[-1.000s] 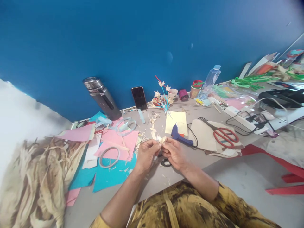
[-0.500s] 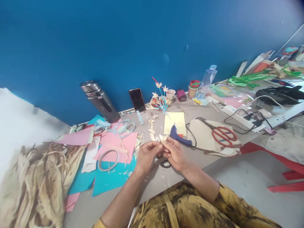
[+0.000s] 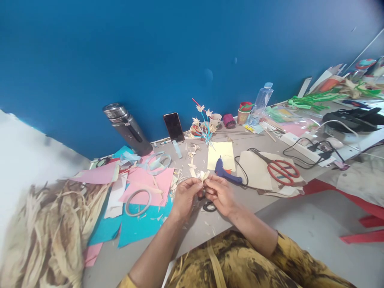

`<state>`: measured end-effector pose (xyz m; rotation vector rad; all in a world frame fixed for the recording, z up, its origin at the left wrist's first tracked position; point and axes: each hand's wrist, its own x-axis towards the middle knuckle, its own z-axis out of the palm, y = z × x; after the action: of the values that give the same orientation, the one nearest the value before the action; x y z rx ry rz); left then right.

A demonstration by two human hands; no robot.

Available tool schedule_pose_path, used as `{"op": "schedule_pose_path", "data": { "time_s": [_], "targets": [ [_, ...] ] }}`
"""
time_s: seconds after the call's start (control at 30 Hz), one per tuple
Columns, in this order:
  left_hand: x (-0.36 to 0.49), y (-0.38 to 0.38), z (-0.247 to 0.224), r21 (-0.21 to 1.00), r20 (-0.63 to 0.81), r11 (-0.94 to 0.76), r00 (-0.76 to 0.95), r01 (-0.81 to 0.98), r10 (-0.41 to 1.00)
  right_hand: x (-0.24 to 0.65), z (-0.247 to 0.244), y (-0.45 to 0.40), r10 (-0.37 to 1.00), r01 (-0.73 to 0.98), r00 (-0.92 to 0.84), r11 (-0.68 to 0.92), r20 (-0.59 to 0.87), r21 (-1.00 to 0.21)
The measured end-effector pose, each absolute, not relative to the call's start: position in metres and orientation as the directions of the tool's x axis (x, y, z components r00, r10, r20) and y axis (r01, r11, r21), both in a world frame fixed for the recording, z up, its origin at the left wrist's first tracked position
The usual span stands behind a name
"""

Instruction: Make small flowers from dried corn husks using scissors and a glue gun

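Between the fingertips of both hands is a small cream husk flower, its petals pointing up. My left hand pinches it from the left, and my right hand pinches it from the right; the lower part is hidden by the fingers. Just below the hands lies a pair of small black-handled scissors, partly covered. Cream husk scraps are scattered beside my left hand. Beyond my right hand rests a blue glue gun, by a yellow paper sheet. Finished-looking cream flowers on blue stems stand farther back.
At left are a tape roll, pink paper, blue paper and a heap of dried husks. A thermos and a phone stand by the wall. Red-handled scissors and a power strip lie right.
Both hands stay in almost the same place, still pinching the flower. The flower has turned slightly between the fingertips, and the right fingers have shifted a little.
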<state>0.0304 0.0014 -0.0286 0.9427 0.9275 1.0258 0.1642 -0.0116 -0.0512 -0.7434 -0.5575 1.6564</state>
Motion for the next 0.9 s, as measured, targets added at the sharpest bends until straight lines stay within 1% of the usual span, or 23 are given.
{"op": "schedule_pose_path", "data": {
  "time_s": [0.23,0.43,0.7,0.83,0.9],
  "targets": [
    [0.031,0.0,-0.026,0.932,-0.19,0.256,0.257,-0.256,0.948,0.166,-0.048,-0.014,0.978,-0.649,-0.133,-0.207,-0.159,-0.732],
    [0.032,0.0,-0.025,0.927,-0.206,0.273,0.26,-0.256,0.943,0.168,-0.047,-0.015,0.973,-0.625,-0.18,-0.225,-0.143,-0.747],
    [0.026,0.002,-0.027,0.965,-0.153,0.2,0.256,-0.168,0.955,0.171,-0.044,-0.015,0.958,-0.614,-0.261,-0.259,-0.119,-0.746],
    [0.022,0.004,-0.022,0.959,-0.157,0.203,0.223,-0.197,0.962,0.172,-0.041,-0.017,0.941,-0.587,-0.307,-0.302,-0.139,-0.751],
    [0.02,0.005,-0.021,0.956,-0.162,0.212,0.238,-0.204,0.958,0.172,-0.039,-0.018,0.939,-0.566,-0.304,-0.313,-0.159,-0.763]
  ]
}}
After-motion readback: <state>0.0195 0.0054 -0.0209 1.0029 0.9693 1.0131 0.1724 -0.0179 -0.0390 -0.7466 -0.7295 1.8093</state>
